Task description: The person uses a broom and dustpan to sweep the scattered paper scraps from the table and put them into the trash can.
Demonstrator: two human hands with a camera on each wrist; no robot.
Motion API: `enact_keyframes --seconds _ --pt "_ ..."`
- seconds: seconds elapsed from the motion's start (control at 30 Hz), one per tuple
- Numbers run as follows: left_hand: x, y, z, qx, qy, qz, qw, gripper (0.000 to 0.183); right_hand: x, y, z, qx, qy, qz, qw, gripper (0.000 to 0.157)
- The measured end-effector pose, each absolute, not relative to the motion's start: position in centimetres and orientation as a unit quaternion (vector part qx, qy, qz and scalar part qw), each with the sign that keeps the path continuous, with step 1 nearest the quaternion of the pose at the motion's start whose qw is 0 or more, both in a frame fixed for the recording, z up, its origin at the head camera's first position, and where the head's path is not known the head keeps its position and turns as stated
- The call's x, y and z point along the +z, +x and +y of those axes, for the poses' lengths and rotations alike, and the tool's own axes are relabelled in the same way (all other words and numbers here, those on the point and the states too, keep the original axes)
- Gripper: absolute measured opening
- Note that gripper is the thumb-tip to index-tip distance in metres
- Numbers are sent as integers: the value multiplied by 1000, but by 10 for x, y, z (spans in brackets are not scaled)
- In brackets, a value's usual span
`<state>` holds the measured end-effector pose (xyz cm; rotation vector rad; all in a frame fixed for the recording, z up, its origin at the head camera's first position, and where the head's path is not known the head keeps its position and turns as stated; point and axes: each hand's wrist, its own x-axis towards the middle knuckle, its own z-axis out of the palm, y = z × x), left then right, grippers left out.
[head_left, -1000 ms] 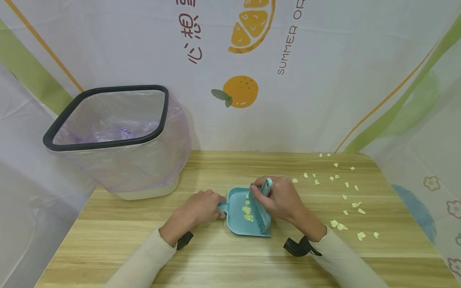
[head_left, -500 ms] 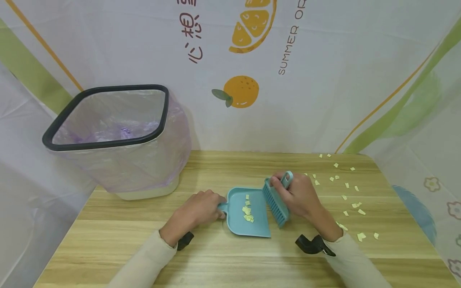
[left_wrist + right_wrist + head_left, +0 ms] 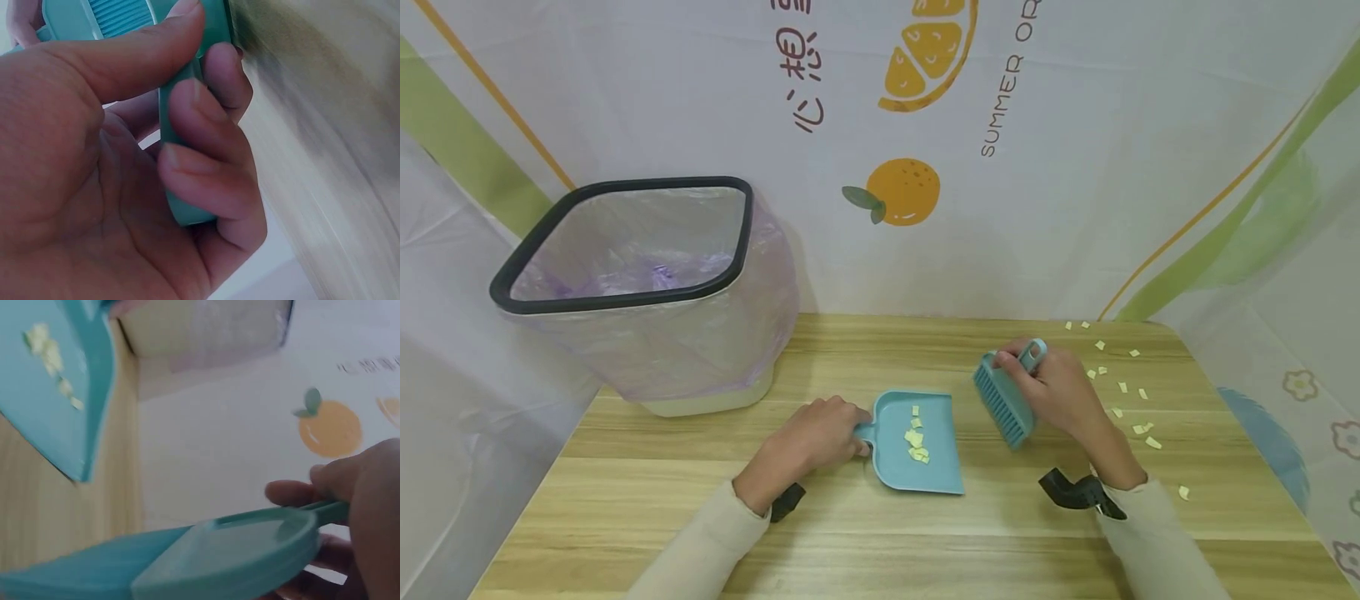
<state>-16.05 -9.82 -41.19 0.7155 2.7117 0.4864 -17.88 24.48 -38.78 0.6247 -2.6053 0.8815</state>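
Two hands each hold a tool. The left hand (image 3: 820,433) has its fingers curled round the handle of a blue dustpan (image 3: 936,471), which rests on the wood-grain tabletop (image 3: 850,542), its wide lip facing right. Small pale yellow scraps (image 3: 915,440) lie in the pan near its middle. Just beyond that lip, apart from it, a matching hand brush (image 3: 1003,408) is tilted in the grasp of the right hand (image 3: 1067,392), bristles toward the pan.

Farther left stands a white bin (image 3: 711,402) with a black rim and purple-tinted liner (image 3: 700,350); past the right hand, loose scraps (image 3: 1153,442) are scattered.

On the white backdrop cloth (image 3: 700,100), left to right: Chinese characters (image 3: 801,54), "心想" readable; a printed orange (image 3: 906,192); and "SUMMER OR" (image 3: 1002,108), cut off above.
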Motion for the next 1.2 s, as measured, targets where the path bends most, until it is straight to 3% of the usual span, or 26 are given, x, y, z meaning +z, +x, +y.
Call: enact_keyframes --seconds 0.23,0.53,1.2 --pt "-411 -161 -98 163 243 944 151 28 -375 -193 268 298 173 -929 136 30" --pt "-412 -162 -97 163 232 947 153 40 -374 -205 292 298 135 -932 154 29" --pt "-413 -162 -97 162 228 947 158 41 -389 -214 314 258 62 -954 142 27"
